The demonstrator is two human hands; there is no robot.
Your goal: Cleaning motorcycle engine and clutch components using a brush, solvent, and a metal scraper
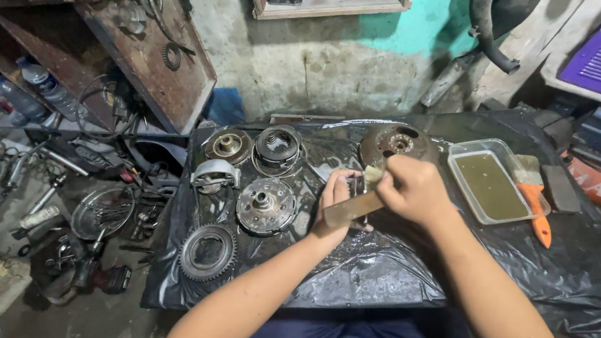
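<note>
My left hand grips a small dark metal part above the black plastic sheet. My right hand holds a paintbrush with a flat wooden handle; its bristles touch the small part. Just beyond my hands lies a rusty round plate. To the left sit a clutch hub, a toothed ring gear, a grey curved housing piece and two round drum parts.
A clear rectangular tray of murky yellow-brown liquid stands right of my hands. An orange-handled brush and a dark block lie beside it. Scrap parts, wires and bottles crowd the floor at left.
</note>
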